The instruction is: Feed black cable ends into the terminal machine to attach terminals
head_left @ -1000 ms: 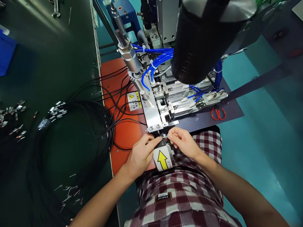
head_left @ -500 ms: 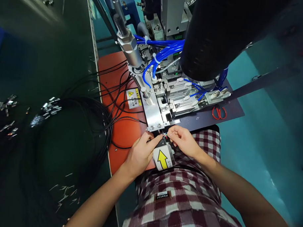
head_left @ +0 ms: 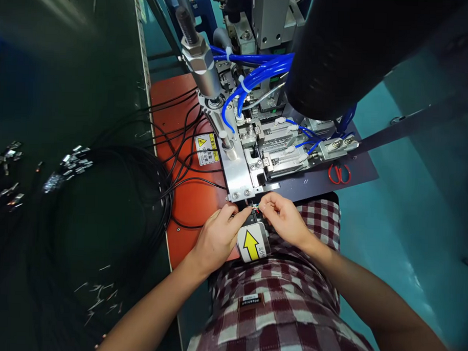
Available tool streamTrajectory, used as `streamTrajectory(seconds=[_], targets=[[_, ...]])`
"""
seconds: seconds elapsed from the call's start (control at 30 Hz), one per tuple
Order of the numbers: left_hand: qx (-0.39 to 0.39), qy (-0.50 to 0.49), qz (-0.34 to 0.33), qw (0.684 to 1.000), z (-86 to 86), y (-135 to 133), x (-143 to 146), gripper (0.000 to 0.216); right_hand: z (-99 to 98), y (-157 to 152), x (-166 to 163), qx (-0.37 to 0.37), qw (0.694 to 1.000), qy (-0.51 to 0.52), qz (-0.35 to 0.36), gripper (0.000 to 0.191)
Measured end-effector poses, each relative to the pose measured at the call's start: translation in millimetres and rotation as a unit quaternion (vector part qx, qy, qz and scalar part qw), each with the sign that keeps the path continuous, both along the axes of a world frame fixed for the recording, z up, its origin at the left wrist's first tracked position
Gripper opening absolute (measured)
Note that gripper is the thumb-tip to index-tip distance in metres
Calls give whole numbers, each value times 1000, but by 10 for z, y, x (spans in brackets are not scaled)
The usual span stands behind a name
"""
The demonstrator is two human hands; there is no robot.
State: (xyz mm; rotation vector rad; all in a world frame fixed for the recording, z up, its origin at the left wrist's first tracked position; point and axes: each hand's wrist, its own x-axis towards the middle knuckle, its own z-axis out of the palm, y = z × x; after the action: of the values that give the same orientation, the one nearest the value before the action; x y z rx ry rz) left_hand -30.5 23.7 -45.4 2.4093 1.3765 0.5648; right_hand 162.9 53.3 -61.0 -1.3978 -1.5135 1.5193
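Observation:
Both my hands meet at the front of a metal machine (head_left: 253,155), just above a plate with a yellow arrow label (head_left: 253,243). My left hand (head_left: 218,236) rests on the orange mat (head_left: 174,117), its fingers pinched on a thin black cable end at the machine's slot. My right hand (head_left: 284,218) pinches the small coloured wire tips (head_left: 257,207) of that cable. The fingertips of both hands nearly touch.
A big coil of black cables (head_left: 114,202) lies left of the mat, with small metal clips (head_left: 71,164) scattered on the dark bench. Blue air hoses (head_left: 256,74) and a cylinder (head_left: 199,67) rise from the machine. Red scissors (head_left: 338,173) lie at right. A large black drum (head_left: 346,46) overhangs.
The view has shifted slightly. Both hands stay pinched at the slot, edging a little up toward the machine.

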Motion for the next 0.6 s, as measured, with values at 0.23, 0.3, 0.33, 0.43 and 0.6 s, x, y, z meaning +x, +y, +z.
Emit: streamTrajectory(seconds=[0.23,0.3,0.33,0.43,0.6], targets=[[58,61,-14,996,7,-12,7,33,69,-27,-39,27,998,-61,-17,17],[66,69,-19,995,3,-9,4,33,54,-25,-44,10,998,-54,-25,17],[63,67,-23,996,2,-6,1,33,42,-21,-46,-2,999,-44,-28,17],[39,50,-32,997,8,9,-11,33,2,-5,-43,-45,998,5,-32,16],[27,35,-30,999,11,25,-24,34,-9,5,-27,-52,998,14,-26,17]])
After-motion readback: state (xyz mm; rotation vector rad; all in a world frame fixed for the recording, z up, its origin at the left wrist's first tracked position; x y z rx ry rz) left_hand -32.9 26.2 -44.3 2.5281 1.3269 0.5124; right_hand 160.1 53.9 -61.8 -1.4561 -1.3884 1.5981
